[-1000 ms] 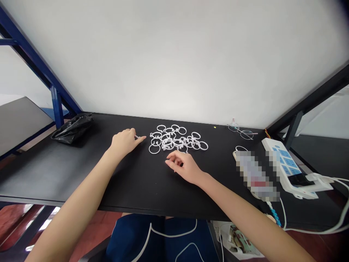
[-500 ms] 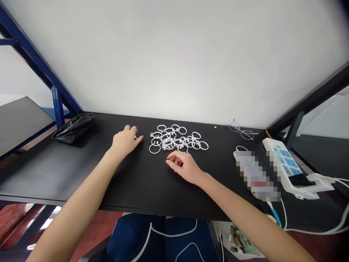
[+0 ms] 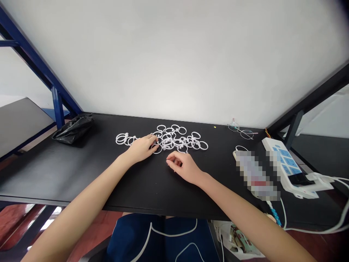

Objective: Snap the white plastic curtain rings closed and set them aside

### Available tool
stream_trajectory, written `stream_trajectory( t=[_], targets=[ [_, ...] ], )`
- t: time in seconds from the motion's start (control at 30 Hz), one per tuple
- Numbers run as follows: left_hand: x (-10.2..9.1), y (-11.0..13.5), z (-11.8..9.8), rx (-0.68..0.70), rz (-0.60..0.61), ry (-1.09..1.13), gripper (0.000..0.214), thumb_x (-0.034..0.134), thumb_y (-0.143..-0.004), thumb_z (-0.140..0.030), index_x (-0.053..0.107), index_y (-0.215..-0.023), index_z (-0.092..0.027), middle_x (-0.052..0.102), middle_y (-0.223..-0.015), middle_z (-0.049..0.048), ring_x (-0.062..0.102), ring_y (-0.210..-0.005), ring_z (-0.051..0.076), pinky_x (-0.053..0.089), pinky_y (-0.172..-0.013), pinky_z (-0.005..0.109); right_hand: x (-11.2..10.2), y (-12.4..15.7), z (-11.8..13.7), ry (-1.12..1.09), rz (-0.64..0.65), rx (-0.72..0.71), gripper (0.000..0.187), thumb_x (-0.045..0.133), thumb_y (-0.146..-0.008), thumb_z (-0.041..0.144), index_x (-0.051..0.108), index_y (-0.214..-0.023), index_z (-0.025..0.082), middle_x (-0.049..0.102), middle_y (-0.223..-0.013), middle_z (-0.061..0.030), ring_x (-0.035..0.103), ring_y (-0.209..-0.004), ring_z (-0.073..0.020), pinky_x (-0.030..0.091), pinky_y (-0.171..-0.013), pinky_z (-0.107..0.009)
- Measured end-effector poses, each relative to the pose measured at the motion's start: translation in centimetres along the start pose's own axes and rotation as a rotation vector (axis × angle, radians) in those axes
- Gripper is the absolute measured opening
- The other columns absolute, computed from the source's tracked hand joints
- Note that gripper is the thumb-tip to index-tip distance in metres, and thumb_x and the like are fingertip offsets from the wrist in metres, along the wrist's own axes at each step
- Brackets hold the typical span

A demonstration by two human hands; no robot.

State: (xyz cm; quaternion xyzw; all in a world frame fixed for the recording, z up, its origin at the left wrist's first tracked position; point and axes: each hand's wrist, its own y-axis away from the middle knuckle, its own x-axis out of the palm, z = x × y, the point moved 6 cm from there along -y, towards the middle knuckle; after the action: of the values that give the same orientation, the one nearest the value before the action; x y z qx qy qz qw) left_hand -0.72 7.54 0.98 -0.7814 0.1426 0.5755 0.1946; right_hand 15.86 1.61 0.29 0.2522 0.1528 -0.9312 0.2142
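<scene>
On the black desk, a big pile of white rings is spread out in the middle. A small bunch of rings is laid just to its left, partly hidden by the left hand. The left hand is held over the left edge of the pile, its thumb and fingertips apart around some rings. Whether a ring is being touched cannot be told.

It seems that one ring is being picked out here. For that, the thumb and finger need to be brought together on one rim, so that the others are not pulled along.

The right hand is kept just in front of the pile, loosely curled. No ring is seen in it, but whether its fingertips are touching cannot be told.
</scene>
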Motion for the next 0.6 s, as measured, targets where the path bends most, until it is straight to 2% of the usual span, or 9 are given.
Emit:
stream_trajectory(
  t=[0.27, 0.43, 0.6],
  targets=[
    [-0.1, 0.0, -0.1, 0.038, -0.003, 0.033, 0.018, 0.040, -0.093, -0.026, 0.057, -0.096, -0.020, 0.062, -0.094, 0.0042, 0.058, -0.070, 0.017, 0.039, -0.059, 0.027, 0.0, 0.0, 0.1, 0.004, 0.007, -0.005, 0.008, 0.055, -0.090, 0.025, 0.061, -0.089, 0.020, 0.067, -0.079, -0.0006, 0.059, -0.059, -0.0105, 0.049, -0.057, -0.023],
    [-0.9, 0.2, -1.3, 0.076, -0.113, 0.121, 0.019, 0.040, -0.093, -0.026, 0.057, -0.095, -0.019, 0.062, -0.089, 0.0032, 0.057, -0.068, 0.015, 0.041, -0.061, 0.026, 0.0, 0.1, 0.1, 0.003, 0.006, -0.003, 0.008, 0.055, -0.090, 0.024, 0.061, -0.088, 0.020, 0.066, -0.077, -0.0004, 0.059, -0.059, -0.0107, 0.049, -0.058, -0.023],
    [-1.1, 0.5, -2.6, 0.177, -0.177, 0.168, 0.018, 0.041, -0.094, -0.025, 0.058, -0.097, -0.019, 0.060, -0.090, 0.0027, 0.056, -0.072, 0.013, 0.043, -0.065, 0.024, 0.0, 0.1, 0.3, 0.000, 0.009, -0.013, 0.007, 0.054, -0.090, 0.023, 0.060, -0.087, 0.020, 0.066, -0.077, 0.0000, 0.059, -0.059, -0.0106, 0.049, -0.058, -0.023]
  ],
)
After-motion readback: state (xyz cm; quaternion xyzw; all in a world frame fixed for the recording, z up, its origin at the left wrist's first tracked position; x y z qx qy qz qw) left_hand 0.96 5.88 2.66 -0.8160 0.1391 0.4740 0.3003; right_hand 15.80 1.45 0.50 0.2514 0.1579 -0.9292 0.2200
